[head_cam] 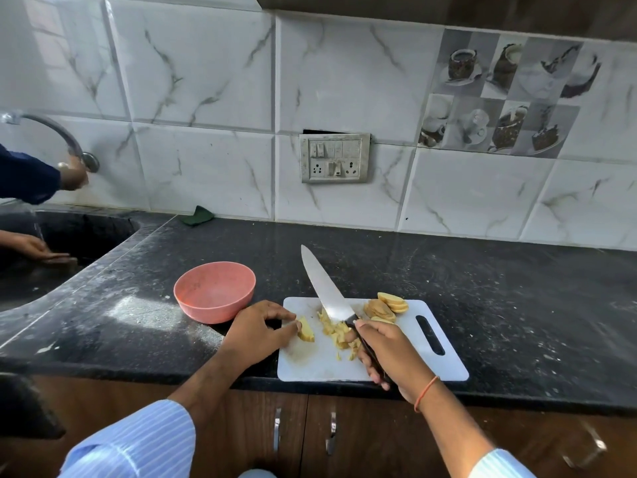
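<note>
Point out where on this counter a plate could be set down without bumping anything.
Bare counter lies right of the cutting board, and in the strip between it and the wall tiles. Another patch sits between the pink bowl and the sink. Crowded: the board, where the left hand pinches a yellow piece and the right hand grips the knife.

The knife handle [366, 348] was mostly hidden inside the right hand [389, 353], which also covered part of the chopped pieces [336, 331]; the left hand [255, 331] hid one end of the yellow wedge [306, 332]. At the left edge another person's sleeve [27, 179] was cut off, and that person's hand [74, 175] was blurred
</note>
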`<act>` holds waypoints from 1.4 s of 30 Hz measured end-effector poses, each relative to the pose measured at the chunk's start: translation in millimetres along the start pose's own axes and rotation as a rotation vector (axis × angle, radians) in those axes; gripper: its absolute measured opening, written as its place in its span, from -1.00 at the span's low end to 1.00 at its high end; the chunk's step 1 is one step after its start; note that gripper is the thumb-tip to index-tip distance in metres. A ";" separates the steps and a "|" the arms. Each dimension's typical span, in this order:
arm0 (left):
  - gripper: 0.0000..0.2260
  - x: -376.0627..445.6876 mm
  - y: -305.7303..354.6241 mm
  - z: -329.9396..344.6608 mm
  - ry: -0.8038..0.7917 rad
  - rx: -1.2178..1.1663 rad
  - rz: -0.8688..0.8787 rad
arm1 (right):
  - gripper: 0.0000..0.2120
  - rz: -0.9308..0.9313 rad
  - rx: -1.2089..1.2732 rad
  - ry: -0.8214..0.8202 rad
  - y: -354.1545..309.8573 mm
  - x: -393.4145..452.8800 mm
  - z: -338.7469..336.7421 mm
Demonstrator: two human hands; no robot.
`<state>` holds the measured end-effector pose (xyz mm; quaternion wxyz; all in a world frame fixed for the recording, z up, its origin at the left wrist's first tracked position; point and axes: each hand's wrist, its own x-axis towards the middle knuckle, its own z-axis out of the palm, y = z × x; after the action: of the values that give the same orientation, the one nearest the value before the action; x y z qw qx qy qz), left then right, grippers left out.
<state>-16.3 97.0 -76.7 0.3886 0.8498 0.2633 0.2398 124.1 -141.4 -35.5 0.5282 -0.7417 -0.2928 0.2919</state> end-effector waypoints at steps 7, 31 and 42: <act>-0.76 7.0 46.5 8.6 0.099 -0.398 -0.104 | -0.54 -0.045 0.039 0.000 2.5 -3.8 -3.9; -0.85 48.5 92.0 10.3 -0.298 -0.640 -0.430 | -0.47 -0.031 0.161 0.095 10.3 4.0 -6.7; -0.74 60.1 72.8 -19.9 -0.448 0.672 0.343 | -0.47 -0.031 0.207 0.082 9.6 2.8 -9.4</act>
<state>35.4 105.0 4.4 0.0926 0.9915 0.0911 0.0119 134.2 -147.7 -42.4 0.6178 -0.6900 -0.2506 0.2817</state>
